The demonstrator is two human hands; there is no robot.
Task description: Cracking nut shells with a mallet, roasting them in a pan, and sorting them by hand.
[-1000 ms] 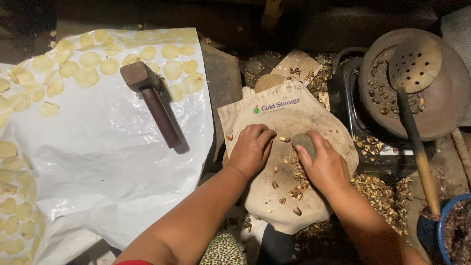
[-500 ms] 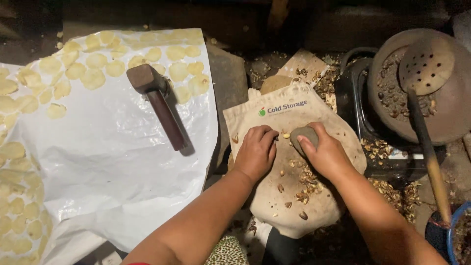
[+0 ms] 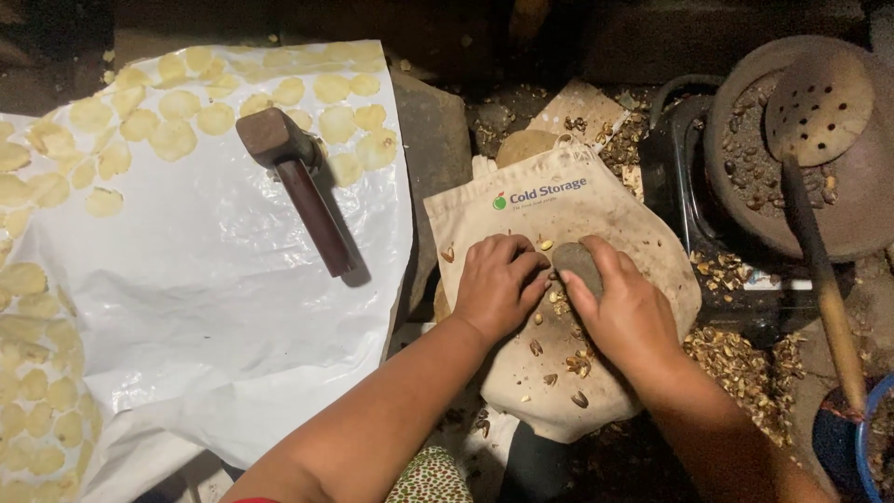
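View from above of a person's two bare hands working on a stained cream cloth bag [image 3: 596, 219] draped over a rounded block. The left hand [image 3: 498, 284] lies palm down with its fingers curled under, pressing on the cloth; what lies beneath the fingertips is hidden. The right hand [image 3: 626, 312] is closed around a smooth grey stone [image 3: 579, 264], only the top of which shows above the thumb and fingers. The stone sits at the middle of the bag, just beside the left hand's knuckles. Broken brown shell pieces [image 3: 559, 359] are scattered on the cloth between and below the hands.

To the left, a wooden mallet [image 3: 296, 182] lies on a white plastic sheet [image 3: 214, 307], with pale flattened discs [image 3: 196, 107] along the sheet's upper and left edges, some cut off by the frame. At the upper right, a perforated ladle [image 3: 818, 112] rests in a dark round pan [image 3: 852, 196]; its contents are hard to make out in the dim light.
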